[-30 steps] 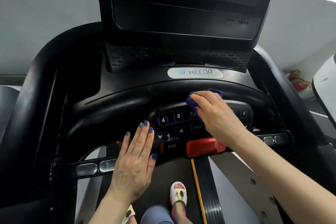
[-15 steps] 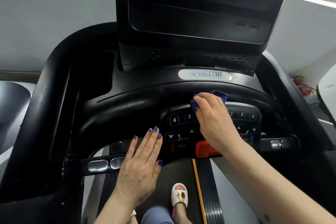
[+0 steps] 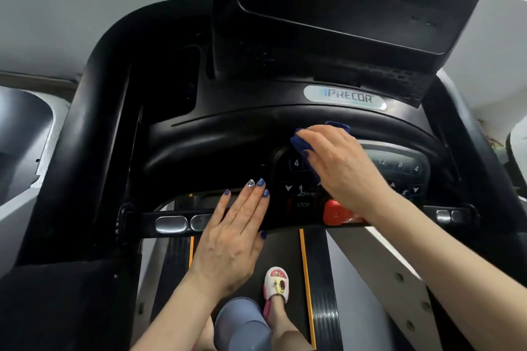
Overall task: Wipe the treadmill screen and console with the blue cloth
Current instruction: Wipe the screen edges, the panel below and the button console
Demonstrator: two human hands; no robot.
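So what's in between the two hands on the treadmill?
In the head view, part of the button panel: the "4" key, a down arrow and the STOP label sit between the flat left hand and the right hand pressing the blue cloth.
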